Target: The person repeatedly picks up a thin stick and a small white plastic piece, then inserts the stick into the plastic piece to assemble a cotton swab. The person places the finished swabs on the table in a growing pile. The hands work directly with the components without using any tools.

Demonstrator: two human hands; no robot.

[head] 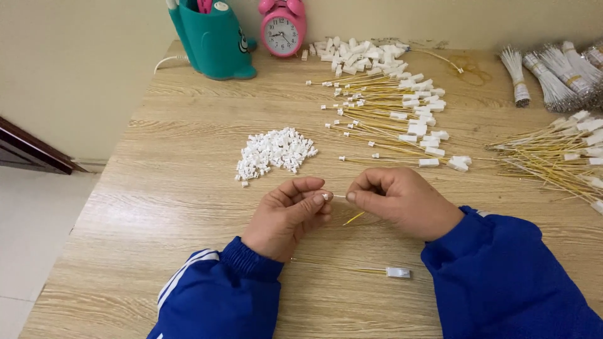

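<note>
Fingers [321, 198] of left hand [287, 216] pinched on one small white connector [325, 196]; right hand [402, 201] clamped on one thin yellow wire [353, 218], low above desk [157, 188]. One finished wire [397, 272] beneath wrists. One connector heap [275, 152] beyond, finished wires [392, 119] behind. One pink clock [282, 26], one teal holder [210, 41]. Path unobstructed.

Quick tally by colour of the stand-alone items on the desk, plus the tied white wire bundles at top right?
Teal holder: 1
Pink alarm clock: 1
Tied white wire bundles: about 4, the edge cuts some off
Total: about 6
</note>
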